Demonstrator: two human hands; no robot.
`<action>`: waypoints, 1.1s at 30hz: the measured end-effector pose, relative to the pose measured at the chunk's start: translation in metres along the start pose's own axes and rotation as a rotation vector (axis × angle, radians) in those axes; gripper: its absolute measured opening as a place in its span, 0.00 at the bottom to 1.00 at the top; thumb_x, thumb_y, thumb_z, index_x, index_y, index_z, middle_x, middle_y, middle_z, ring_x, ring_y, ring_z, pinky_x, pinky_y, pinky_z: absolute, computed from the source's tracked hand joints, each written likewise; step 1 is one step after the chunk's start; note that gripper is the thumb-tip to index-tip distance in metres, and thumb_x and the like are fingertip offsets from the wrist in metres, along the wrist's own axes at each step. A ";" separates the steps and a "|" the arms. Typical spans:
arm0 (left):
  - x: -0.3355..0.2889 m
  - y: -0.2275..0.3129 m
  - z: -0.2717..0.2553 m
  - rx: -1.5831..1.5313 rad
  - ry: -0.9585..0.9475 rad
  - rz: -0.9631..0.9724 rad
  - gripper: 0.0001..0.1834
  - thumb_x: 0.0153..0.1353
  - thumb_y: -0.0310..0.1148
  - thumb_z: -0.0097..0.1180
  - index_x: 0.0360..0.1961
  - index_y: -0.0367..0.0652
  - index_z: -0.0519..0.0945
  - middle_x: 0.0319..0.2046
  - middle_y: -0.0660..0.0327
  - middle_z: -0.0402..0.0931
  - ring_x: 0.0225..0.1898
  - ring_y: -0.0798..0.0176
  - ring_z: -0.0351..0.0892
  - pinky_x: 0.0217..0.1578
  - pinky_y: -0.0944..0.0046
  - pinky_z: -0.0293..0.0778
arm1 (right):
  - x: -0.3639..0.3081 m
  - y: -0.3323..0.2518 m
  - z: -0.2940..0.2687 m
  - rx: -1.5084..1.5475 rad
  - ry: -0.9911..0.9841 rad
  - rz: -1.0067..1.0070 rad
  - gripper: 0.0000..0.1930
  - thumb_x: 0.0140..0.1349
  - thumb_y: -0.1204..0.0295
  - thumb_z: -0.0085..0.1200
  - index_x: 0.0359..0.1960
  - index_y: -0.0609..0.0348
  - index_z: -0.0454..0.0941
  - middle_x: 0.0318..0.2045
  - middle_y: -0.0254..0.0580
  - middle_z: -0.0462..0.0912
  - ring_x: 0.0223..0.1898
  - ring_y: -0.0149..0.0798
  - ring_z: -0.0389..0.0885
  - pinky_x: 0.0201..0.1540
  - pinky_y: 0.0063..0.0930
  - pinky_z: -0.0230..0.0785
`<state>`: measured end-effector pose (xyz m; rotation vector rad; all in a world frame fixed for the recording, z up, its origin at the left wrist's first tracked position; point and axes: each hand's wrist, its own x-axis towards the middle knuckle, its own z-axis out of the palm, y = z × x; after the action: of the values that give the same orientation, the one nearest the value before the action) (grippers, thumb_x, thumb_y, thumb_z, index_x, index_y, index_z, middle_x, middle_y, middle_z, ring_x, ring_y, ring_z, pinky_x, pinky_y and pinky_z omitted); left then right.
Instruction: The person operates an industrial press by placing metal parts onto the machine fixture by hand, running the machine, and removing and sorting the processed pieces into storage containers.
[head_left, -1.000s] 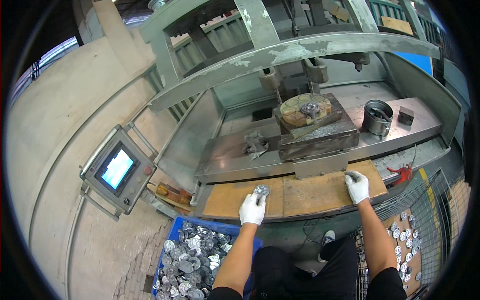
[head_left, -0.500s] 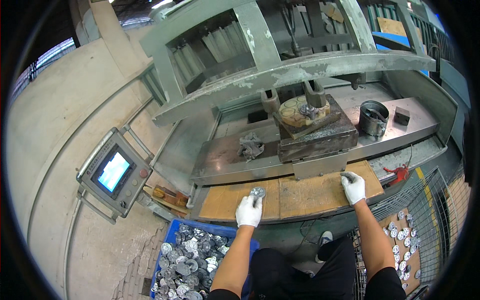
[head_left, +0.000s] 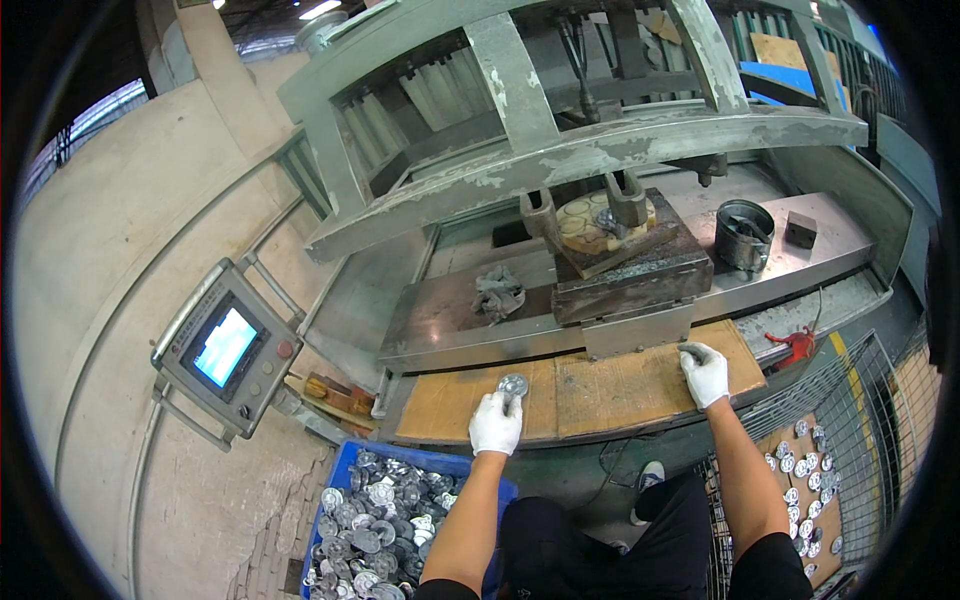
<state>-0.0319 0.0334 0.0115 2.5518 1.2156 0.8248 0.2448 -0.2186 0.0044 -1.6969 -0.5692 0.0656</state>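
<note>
Tan board (head_left: 620, 390) below; left grip (head_left: 494, 424) holding round metal disc (head_left: 514, 384), flat face up; right grip (head_left: 707, 376) curled, hold unclear.

Crumpled grey rag (head_left: 498, 293), well left of a dark round pot (head_left: 740, 250) with something unclear inside | small dark block (head_left: 800, 231) just right of the pot | bright red thing (head_left: 792, 347) lower down, kind unclear | yellow stripe (head_left: 839, 344) low at right | big cream wall (head_left: 130, 250) at left | bright lamp (head_left: 321, 10) up top | blue sheet (head_left: 775, 71) at upper right, tan board (head_left: 778, 50) just above
</note>
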 end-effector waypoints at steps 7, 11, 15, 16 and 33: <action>0.000 -0.003 0.004 0.027 0.060 0.052 0.15 0.60 0.44 0.60 0.29 0.42 0.79 0.28 0.53 0.77 0.31 0.47 0.79 0.34 0.50 0.74 | 0.003 0.009 0.004 0.040 0.012 -0.011 0.09 0.60 0.78 0.55 0.40 0.68 0.83 0.30 0.40 0.86 0.30 0.27 0.81 0.37 0.22 0.75; 0.000 -0.003 0.005 0.005 0.079 0.055 0.14 0.60 0.43 0.61 0.29 0.42 0.79 0.28 0.54 0.77 0.31 0.48 0.79 0.34 0.50 0.74 | 0.002 0.009 0.003 0.022 0.018 0.024 0.09 0.60 0.78 0.56 0.40 0.68 0.83 0.31 0.40 0.86 0.31 0.27 0.82 0.38 0.22 0.75; -0.001 -0.002 0.004 -0.004 0.087 0.061 0.14 0.59 0.43 0.61 0.30 0.43 0.80 0.28 0.55 0.77 0.31 0.48 0.79 0.33 0.51 0.74 | 0.002 0.007 0.002 0.041 0.002 0.001 0.09 0.60 0.78 0.56 0.40 0.68 0.83 0.31 0.41 0.87 0.32 0.27 0.82 0.39 0.22 0.75; -0.001 -0.002 0.003 0.000 0.074 0.058 0.14 0.59 0.43 0.62 0.30 0.43 0.80 0.28 0.55 0.77 0.31 0.49 0.79 0.33 0.51 0.74 | 0.002 0.007 0.002 0.045 0.002 0.006 0.09 0.60 0.78 0.56 0.40 0.68 0.83 0.32 0.41 0.87 0.32 0.28 0.82 0.39 0.22 0.75; -0.001 0.002 -0.002 -0.054 0.094 0.037 0.12 0.58 0.43 0.61 0.30 0.45 0.83 0.32 0.54 0.78 0.35 0.47 0.80 0.37 0.50 0.76 | 0.001 0.002 0.002 0.054 0.015 0.008 0.09 0.60 0.78 0.55 0.39 0.69 0.84 0.31 0.43 0.87 0.33 0.29 0.83 0.40 0.22 0.75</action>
<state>-0.0325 0.0311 0.0132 2.5254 1.1593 0.9819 0.2458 -0.2163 0.0024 -1.6464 -0.5445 0.0732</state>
